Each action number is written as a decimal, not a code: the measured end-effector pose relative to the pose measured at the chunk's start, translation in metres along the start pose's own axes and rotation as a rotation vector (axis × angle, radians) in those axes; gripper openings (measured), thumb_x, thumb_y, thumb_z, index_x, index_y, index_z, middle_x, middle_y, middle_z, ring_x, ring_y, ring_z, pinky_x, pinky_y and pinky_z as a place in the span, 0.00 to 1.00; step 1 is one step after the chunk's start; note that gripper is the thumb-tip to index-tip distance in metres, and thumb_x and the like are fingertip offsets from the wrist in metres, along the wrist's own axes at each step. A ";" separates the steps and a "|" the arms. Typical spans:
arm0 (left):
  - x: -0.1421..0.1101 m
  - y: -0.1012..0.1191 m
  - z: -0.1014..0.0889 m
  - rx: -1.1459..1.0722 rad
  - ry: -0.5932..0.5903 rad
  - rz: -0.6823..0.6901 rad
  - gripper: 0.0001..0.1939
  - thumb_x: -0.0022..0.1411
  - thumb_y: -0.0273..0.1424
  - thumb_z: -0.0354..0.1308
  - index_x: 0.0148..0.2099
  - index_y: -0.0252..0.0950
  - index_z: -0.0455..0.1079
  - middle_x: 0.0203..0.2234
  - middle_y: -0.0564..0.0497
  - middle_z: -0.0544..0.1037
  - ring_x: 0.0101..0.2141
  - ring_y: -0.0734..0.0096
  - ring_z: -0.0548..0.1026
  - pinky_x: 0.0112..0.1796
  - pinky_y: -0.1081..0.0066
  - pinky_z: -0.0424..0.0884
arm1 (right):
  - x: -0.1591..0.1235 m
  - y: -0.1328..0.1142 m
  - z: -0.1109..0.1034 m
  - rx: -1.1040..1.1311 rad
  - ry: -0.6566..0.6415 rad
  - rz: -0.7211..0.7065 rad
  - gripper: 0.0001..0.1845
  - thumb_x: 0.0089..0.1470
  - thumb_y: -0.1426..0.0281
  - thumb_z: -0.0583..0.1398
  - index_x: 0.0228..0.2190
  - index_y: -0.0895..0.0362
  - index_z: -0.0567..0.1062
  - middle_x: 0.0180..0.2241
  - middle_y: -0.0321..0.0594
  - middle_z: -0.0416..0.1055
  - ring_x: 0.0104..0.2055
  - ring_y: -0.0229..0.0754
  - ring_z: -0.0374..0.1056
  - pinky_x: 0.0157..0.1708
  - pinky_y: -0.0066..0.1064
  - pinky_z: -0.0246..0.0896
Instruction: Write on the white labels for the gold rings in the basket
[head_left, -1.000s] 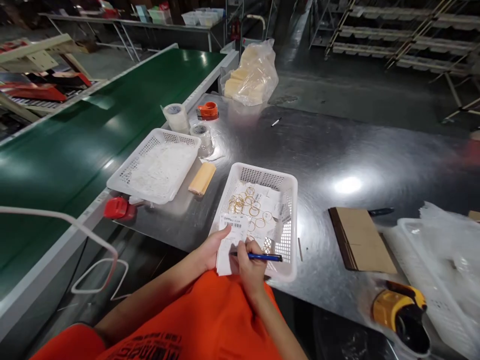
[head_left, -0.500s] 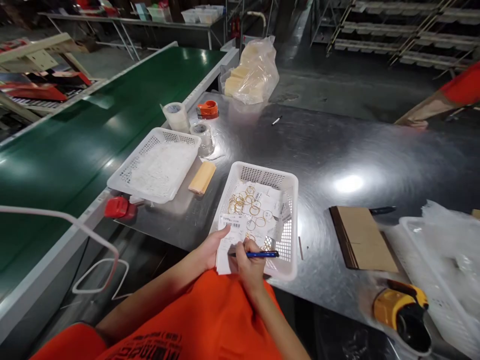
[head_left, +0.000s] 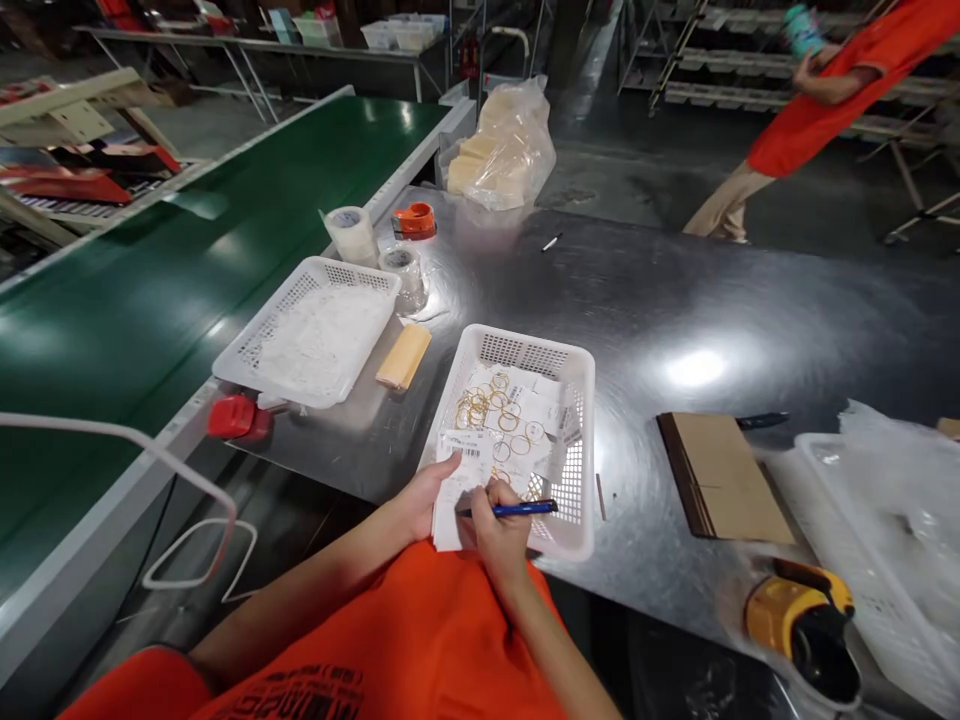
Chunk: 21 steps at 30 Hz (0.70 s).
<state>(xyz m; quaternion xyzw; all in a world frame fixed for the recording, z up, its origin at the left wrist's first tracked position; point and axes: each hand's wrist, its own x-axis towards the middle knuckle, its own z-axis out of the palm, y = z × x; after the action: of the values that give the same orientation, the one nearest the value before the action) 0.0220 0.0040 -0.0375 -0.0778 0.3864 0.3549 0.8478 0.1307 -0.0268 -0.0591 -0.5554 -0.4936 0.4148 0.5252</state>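
The left hand (head_left: 416, 500) grips a stack of white paper slips (head_left: 452, 515), its thumb on the top slip beside a printed barcode. The right hand (head_left: 501, 535) has its fingers closed around a blue pen (head_left: 529, 508), the tip over the slips; whether it touches the paper I cannot tell. The stack is held at the near left corner of a white perforated plastic basket (head_left: 589, 450), which contains gold-coloured rings (head_left: 474, 408) and more printed slips. Farther left on the metal table (head_left: 637, 290), 2 tape rolls (head_left: 354, 238) stand near an orange tape dispenser (head_left: 415, 222)
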 end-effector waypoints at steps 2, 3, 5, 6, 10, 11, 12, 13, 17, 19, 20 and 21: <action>-0.001 0.000 0.001 0.007 0.038 -0.001 0.24 0.67 0.36 0.45 0.57 0.21 0.63 0.35 0.38 0.80 0.39 0.57 0.78 0.47 0.62 0.67 | 0.000 -0.001 0.000 0.002 0.017 0.021 0.21 0.51 0.66 0.56 0.15 0.53 0.50 0.14 0.27 0.46 0.18 0.32 0.46 0.19 0.26 0.47; -0.001 0.000 0.002 0.009 0.057 0.001 0.24 0.67 0.36 0.45 0.56 0.21 0.64 0.35 0.38 0.80 0.39 0.57 0.78 0.47 0.63 0.67 | 0.000 -0.001 0.001 0.001 0.025 0.028 0.21 0.51 0.66 0.56 0.15 0.53 0.50 0.14 0.27 0.46 0.18 0.32 0.47 0.19 0.26 0.47; -0.001 0.000 0.002 0.006 0.066 0.000 0.24 0.67 0.35 0.45 0.56 0.21 0.64 0.35 0.38 0.80 0.39 0.57 0.78 0.47 0.63 0.67 | 0.000 -0.001 0.001 0.003 0.021 0.034 0.21 0.51 0.65 0.56 0.15 0.53 0.50 0.15 0.27 0.46 0.18 0.32 0.46 0.19 0.26 0.47; -0.001 0.000 0.002 0.000 0.058 -0.002 0.24 0.67 0.36 0.46 0.56 0.21 0.64 0.36 0.37 0.80 0.39 0.57 0.78 0.47 0.63 0.67 | 0.000 -0.001 0.001 0.008 0.015 0.033 0.21 0.51 0.65 0.56 0.15 0.53 0.50 0.15 0.27 0.46 0.18 0.32 0.46 0.19 0.26 0.47; 0.000 0.000 0.000 -0.001 0.023 0.004 0.23 0.67 0.35 0.46 0.56 0.23 0.65 0.36 0.38 0.80 0.39 0.58 0.78 0.47 0.64 0.67 | 0.000 -0.001 0.001 0.013 0.035 0.027 0.21 0.52 0.66 0.56 0.16 0.53 0.50 0.15 0.27 0.47 0.19 0.32 0.47 0.19 0.26 0.48; 0.000 -0.001 0.000 0.003 0.016 0.009 0.23 0.67 0.35 0.46 0.56 0.23 0.65 0.36 0.38 0.80 0.39 0.58 0.78 0.47 0.64 0.67 | 0.000 -0.001 0.001 0.008 0.036 0.020 0.21 0.52 0.66 0.56 0.16 0.53 0.50 0.15 0.27 0.47 0.19 0.32 0.47 0.20 0.26 0.48; 0.000 -0.001 -0.001 0.005 0.011 0.008 0.23 0.67 0.35 0.46 0.56 0.24 0.65 0.37 0.39 0.80 0.39 0.58 0.78 0.47 0.64 0.67 | 0.000 -0.001 0.000 0.002 0.027 0.011 0.21 0.52 0.66 0.55 0.16 0.53 0.50 0.15 0.27 0.47 0.19 0.32 0.47 0.20 0.26 0.48; 0.001 -0.001 -0.001 0.004 0.010 0.005 0.23 0.67 0.35 0.47 0.56 0.24 0.64 0.37 0.39 0.80 0.39 0.58 0.78 0.47 0.64 0.67 | -0.001 -0.001 0.000 -0.004 0.012 0.000 0.21 0.53 0.67 0.55 0.16 0.53 0.50 0.15 0.27 0.47 0.19 0.32 0.47 0.20 0.26 0.48; 0.002 -0.001 -0.005 -0.002 0.006 -0.001 0.23 0.67 0.35 0.47 0.56 0.22 0.64 0.36 0.38 0.80 0.38 0.58 0.78 0.45 0.66 0.68 | -0.002 0.000 0.000 -0.019 -0.002 -0.019 0.21 0.53 0.67 0.55 0.16 0.54 0.50 0.15 0.27 0.48 0.19 0.32 0.48 0.20 0.26 0.48; 0.002 -0.001 -0.006 0.001 -0.022 0.007 0.23 0.66 0.35 0.48 0.56 0.22 0.65 0.35 0.38 0.80 0.38 0.58 0.78 0.45 0.66 0.68 | -0.002 0.001 0.000 -0.019 0.010 -0.010 0.21 0.53 0.67 0.55 0.16 0.53 0.50 0.15 0.27 0.47 0.19 0.32 0.48 0.20 0.26 0.48; 0.001 -0.001 -0.006 0.004 -0.032 0.004 0.23 0.66 0.35 0.48 0.56 0.23 0.65 0.35 0.39 0.80 0.38 0.58 0.78 0.45 0.66 0.68 | -0.002 0.001 0.000 -0.012 0.007 -0.003 0.21 0.53 0.67 0.55 0.16 0.53 0.50 0.15 0.27 0.47 0.19 0.32 0.47 0.20 0.26 0.48; 0.001 -0.001 -0.006 0.009 -0.032 0.000 0.23 0.66 0.35 0.48 0.56 0.23 0.65 0.34 0.39 0.80 0.37 0.58 0.78 0.45 0.66 0.68 | -0.002 0.001 0.000 -0.001 -0.001 0.004 0.21 0.52 0.67 0.56 0.16 0.53 0.50 0.15 0.27 0.46 0.19 0.32 0.47 0.20 0.26 0.48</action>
<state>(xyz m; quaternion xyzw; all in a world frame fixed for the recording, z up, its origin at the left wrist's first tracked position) 0.0192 0.0017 -0.0425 -0.0682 0.3747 0.3541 0.8541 0.1308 -0.0290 -0.0599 -0.5563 -0.4930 0.4159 0.5240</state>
